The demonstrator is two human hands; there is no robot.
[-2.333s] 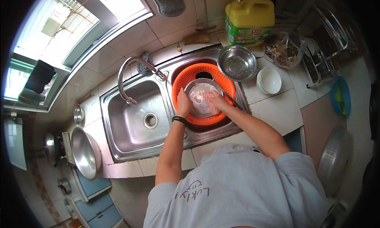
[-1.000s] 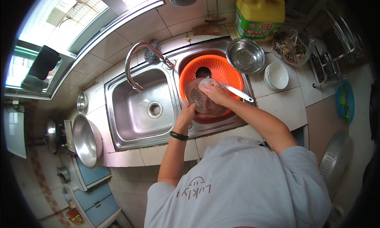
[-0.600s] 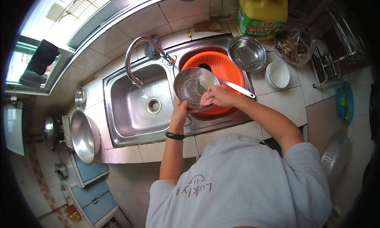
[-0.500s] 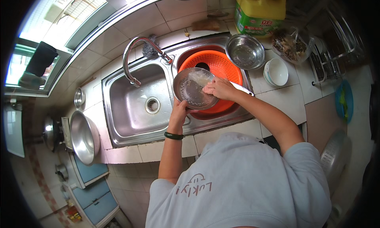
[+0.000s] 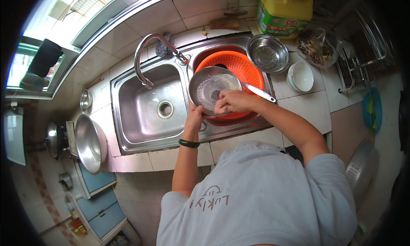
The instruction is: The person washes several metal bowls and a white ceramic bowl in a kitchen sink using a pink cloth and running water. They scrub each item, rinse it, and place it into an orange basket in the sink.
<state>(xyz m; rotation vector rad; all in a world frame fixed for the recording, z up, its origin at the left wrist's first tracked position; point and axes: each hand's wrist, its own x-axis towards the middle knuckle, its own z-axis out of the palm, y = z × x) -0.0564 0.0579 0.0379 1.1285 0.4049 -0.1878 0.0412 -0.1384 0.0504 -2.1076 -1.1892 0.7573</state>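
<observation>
I have the yellow jug (image 5: 294,15) as my landmark | close in front of it, a round steel basin (image 5: 267,53) | to its front right, a clear bag (image 5: 317,48) with brownish contents | farther forward, stacked white bowls (image 5: 302,76) | right past the bag, a wire rack (image 5: 356,69) | well left, a grey scourer (image 5: 162,46)

Your bowl (image 5: 204,86) is round metal, its inside whitish and streaked, its mouth facing you above the near-left of the orange basket (image 5: 251,72). Your cloth (image 5: 220,109), pink and bunched, is mostly hidden near its rim.
</observation>
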